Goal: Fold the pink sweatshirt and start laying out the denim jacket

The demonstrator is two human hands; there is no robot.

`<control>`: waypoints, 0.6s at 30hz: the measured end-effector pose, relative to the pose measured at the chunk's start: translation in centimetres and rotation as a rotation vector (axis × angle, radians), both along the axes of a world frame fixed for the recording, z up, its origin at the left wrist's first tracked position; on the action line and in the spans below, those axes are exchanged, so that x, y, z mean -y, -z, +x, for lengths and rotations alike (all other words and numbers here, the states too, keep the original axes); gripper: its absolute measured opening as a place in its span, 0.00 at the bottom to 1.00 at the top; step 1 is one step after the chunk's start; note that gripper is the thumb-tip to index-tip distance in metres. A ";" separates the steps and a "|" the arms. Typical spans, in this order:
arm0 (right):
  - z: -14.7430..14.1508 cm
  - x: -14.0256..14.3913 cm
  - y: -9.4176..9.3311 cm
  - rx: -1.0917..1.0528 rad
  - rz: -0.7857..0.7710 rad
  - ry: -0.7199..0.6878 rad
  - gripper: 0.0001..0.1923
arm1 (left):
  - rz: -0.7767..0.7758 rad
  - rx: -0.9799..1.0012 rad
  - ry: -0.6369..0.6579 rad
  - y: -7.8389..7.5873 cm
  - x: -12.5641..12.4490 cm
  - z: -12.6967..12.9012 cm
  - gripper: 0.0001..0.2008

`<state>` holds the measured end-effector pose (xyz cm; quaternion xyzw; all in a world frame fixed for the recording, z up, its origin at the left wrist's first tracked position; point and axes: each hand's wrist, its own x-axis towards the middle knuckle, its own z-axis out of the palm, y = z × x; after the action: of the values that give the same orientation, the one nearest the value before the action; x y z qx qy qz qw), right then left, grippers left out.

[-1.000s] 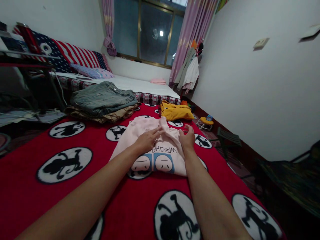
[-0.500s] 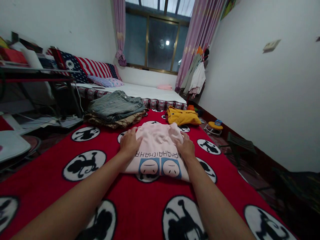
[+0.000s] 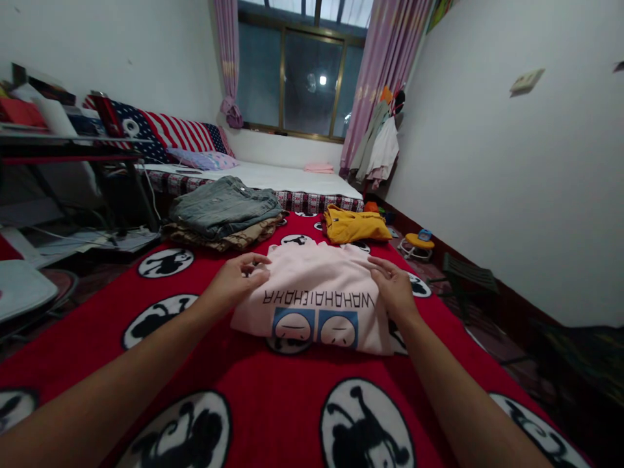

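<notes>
In the middle of the frame, the left hand (image 3: pixel 233 281) and right hand (image 3: pixel 396 287) are pinching the pink shirt's (image 3: pixel 316 296) side edges, fingers bent, folding it; the sides need tucking evenly.

The pink shirt (image 3: pixel 316 292) now lies wider on the red blanket (image 3: pixel 273 390), its printed lettering fully shown. The left hand (image 3: pixel 234 281) and right hand (image 3: pixel 396 287) have moved apart from its middle to its two side edges, fingers curled at the cloth.
</notes>
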<state>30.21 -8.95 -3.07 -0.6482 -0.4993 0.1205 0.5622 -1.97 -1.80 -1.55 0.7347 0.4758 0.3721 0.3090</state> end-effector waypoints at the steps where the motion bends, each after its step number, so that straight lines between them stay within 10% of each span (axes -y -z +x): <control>1: 0.1 0.3 0.0 0.073 -0.080 -0.002 0.21 | -0.022 -0.079 0.024 0.1 0.1 -0.3 0.22; 6: 0.0 0.4 -0.4 0.480 -0.297 0.071 0.22 | 0.069 -0.403 0.024 0.3 -0.2 -0.3 0.19; 11: -0.6 -1.9 -1.3 0.235 -0.231 -0.068 0.25 | 0.026 -0.232 -0.008 -0.3 -2.3 2.4 0.33; 18: -0.8 -5.5 -0.1 -0.029 0.076 -0.111 0.24 | 0.399 0.008 -0.144 0.8 -4.8 3.1 0.18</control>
<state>29.44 -3.46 -2.99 -0.5961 -0.5303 0.1418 0.5859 1.17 3.04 -2.38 0.7439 0.4428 0.4829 0.1318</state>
